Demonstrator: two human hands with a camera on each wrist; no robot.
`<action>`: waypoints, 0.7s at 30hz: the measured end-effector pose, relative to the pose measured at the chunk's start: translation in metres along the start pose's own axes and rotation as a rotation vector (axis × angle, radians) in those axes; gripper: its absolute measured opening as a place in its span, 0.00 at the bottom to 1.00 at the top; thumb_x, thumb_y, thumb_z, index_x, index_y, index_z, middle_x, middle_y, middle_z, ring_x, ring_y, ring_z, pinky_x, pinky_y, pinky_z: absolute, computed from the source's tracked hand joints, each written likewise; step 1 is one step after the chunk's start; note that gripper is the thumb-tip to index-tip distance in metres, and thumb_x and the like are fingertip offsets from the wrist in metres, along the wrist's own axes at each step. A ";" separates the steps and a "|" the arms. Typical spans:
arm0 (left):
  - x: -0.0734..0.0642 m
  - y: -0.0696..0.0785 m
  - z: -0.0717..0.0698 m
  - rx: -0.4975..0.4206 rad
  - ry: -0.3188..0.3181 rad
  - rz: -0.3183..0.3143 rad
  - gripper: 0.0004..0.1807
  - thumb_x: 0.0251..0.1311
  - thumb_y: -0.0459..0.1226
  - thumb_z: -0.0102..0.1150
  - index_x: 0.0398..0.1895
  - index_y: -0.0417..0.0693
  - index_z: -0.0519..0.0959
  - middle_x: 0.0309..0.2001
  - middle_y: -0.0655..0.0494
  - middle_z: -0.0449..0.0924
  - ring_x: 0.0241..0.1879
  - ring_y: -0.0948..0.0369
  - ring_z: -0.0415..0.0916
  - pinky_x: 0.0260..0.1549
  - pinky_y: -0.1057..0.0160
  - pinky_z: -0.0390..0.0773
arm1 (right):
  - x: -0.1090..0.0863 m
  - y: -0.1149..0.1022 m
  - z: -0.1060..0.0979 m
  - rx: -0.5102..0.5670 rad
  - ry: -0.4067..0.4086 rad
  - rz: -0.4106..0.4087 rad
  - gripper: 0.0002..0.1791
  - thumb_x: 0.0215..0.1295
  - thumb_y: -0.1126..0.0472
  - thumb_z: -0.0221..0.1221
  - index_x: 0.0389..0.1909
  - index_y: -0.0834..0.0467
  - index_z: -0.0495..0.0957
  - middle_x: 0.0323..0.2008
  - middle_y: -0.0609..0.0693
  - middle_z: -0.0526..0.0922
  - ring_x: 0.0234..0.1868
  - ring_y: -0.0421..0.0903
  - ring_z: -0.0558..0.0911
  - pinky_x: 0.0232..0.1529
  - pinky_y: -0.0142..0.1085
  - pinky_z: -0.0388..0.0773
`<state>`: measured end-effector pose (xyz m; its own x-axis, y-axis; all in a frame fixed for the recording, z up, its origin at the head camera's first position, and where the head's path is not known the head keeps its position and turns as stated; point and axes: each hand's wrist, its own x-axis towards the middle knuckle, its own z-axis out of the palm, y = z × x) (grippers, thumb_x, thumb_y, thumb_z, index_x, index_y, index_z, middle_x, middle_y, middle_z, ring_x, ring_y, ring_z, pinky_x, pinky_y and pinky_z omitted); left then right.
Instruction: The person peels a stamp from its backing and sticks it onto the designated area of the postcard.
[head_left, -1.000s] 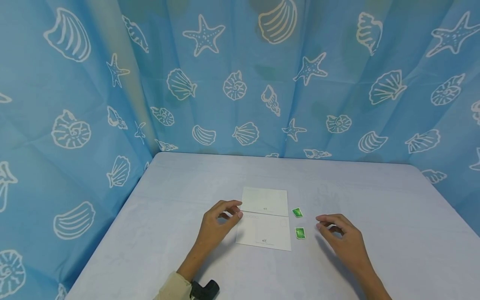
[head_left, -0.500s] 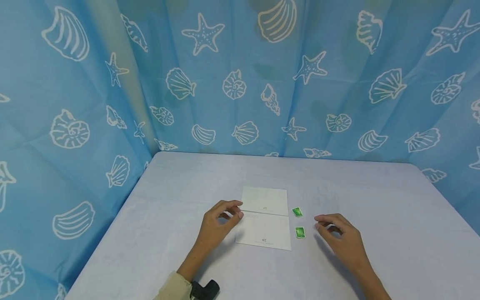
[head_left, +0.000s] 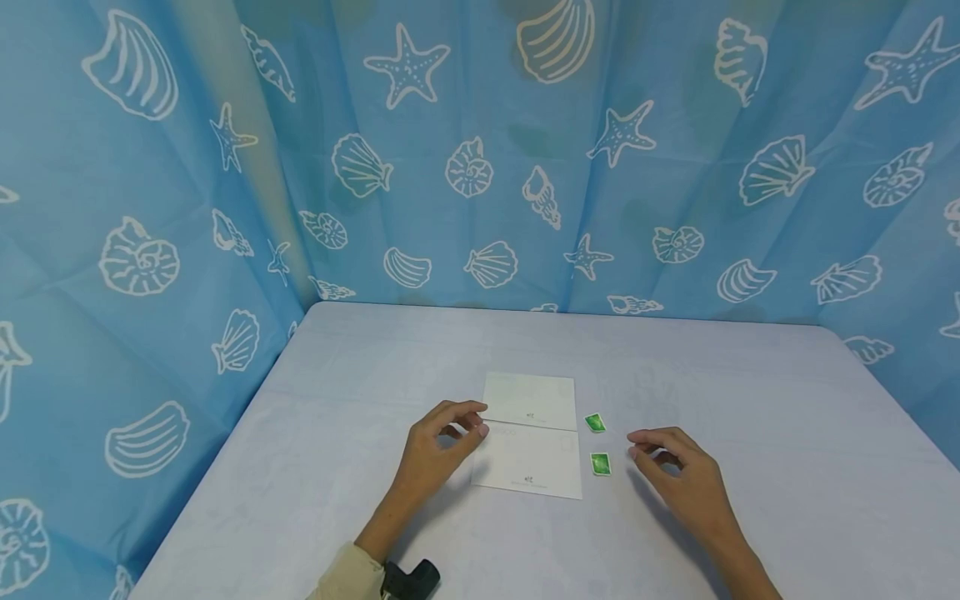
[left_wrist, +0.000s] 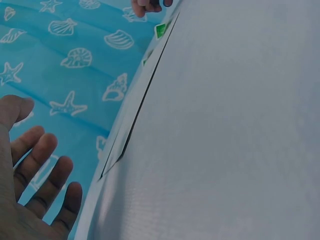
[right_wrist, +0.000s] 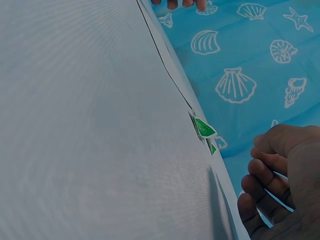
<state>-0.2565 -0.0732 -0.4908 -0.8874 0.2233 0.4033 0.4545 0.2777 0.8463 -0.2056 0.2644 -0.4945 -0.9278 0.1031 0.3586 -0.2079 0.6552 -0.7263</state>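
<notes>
Two pale cards lie flat on the white table, with the far card (head_left: 532,398) directly behind the near card (head_left: 531,460). Just right of them are two small green stamp-like pieces with white edges, the far stamp (head_left: 595,423) tilted a little and the near stamp (head_left: 601,464) nearly straight. My left hand (head_left: 437,446) hovers by the cards' left edges, fingers loosely bent. To the right of the stamps, my right hand (head_left: 684,477) hovers in a similar pose. Both wrist views show the left hand (left_wrist: 42,185) and right hand (right_wrist: 280,180) holding nothing.
The white table (head_left: 360,358) stretches around the cards. Behind it and along its left side hangs a blue curtain (head_left: 465,225) with white shells and starfish. A black device (head_left: 411,579) sits at the left wrist, beside a beige sleeve (head_left: 348,573).
My right hand has drifted very slightly left, toward the stamps. The left hand, cards and stamps stay as they were.
</notes>
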 end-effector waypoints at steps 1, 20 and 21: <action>0.000 0.000 0.000 -0.001 -0.001 -0.001 0.16 0.66 0.45 0.65 0.56 0.56 0.82 0.42 0.68 0.80 0.45 0.65 0.78 0.44 0.58 0.80 | 0.000 0.000 0.000 0.000 0.000 -0.002 0.10 0.66 0.59 0.66 0.46 0.56 0.85 0.42 0.41 0.81 0.41 0.35 0.78 0.42 0.22 0.76; -0.001 0.002 0.001 0.008 -0.009 -0.003 0.16 0.67 0.46 0.64 0.56 0.59 0.82 0.42 0.68 0.80 0.45 0.65 0.78 0.44 0.59 0.80 | 0.000 -0.001 0.002 -0.025 -0.018 -0.018 0.09 0.66 0.59 0.67 0.45 0.55 0.86 0.41 0.39 0.81 0.42 0.35 0.78 0.43 0.24 0.77; -0.001 0.002 0.001 0.009 -0.010 -0.004 0.16 0.67 0.46 0.64 0.56 0.59 0.82 0.42 0.68 0.80 0.45 0.65 0.78 0.44 0.59 0.80 | 0.000 -0.001 0.003 -0.028 -0.018 -0.019 0.09 0.66 0.59 0.67 0.45 0.55 0.86 0.41 0.39 0.81 0.42 0.35 0.78 0.43 0.24 0.77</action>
<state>-0.2551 -0.0719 -0.4901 -0.8885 0.2313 0.3963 0.4515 0.2874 0.8447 -0.2062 0.2619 -0.4955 -0.9293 0.0775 0.3611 -0.2166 0.6776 -0.7028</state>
